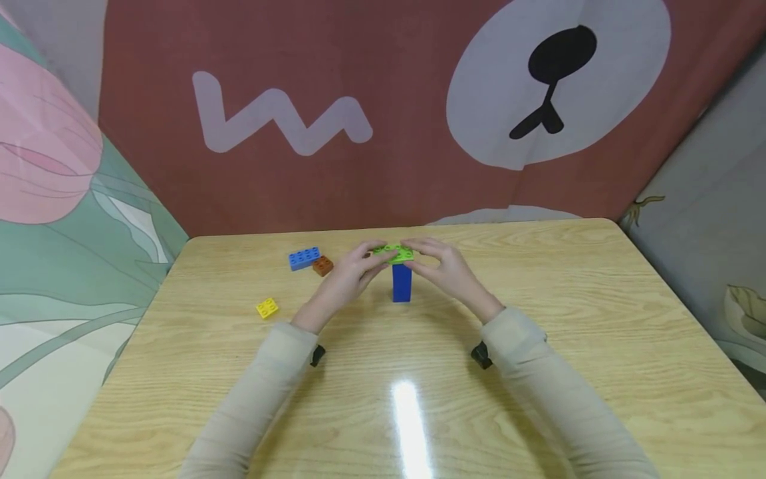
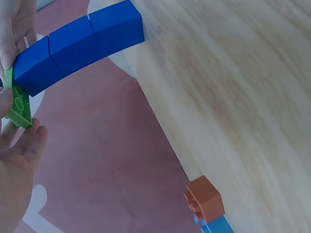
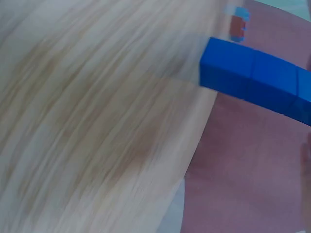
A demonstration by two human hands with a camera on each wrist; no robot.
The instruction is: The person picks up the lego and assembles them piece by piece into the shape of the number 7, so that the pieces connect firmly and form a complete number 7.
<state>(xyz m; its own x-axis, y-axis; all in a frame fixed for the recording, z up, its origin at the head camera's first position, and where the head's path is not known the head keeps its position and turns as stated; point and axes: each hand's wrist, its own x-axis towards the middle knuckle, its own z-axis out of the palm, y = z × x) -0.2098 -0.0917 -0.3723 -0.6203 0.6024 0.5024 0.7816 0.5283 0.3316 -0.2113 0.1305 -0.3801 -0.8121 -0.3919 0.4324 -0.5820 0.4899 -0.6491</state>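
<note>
A tower of blue bricks point(image 1: 401, 285) stands upright on the table, several stacked one on another. At its top lies a light green studded brick point(image 1: 404, 254) that sticks out to the left, its hollow underside point(image 2: 19, 103) showing in the left wrist view. My left hand point(image 1: 346, 278) pinches the overhanging left end between thumb and fingers. From the other side, my right hand point(image 1: 450, 269) grips the green brick's right end, thumb low near the tower's top. The right wrist view shows the blue tower point(image 3: 250, 73) but not the green brick.
Left of the hands, a blue brick point(image 1: 304, 258) and a small brown brick point(image 1: 323, 266) sit side by side. Closer in lies a yellow brick point(image 1: 266, 308). The wooden table point(image 1: 598, 319) ends at a reddish-brown printed cloth point(image 1: 407, 179).
</note>
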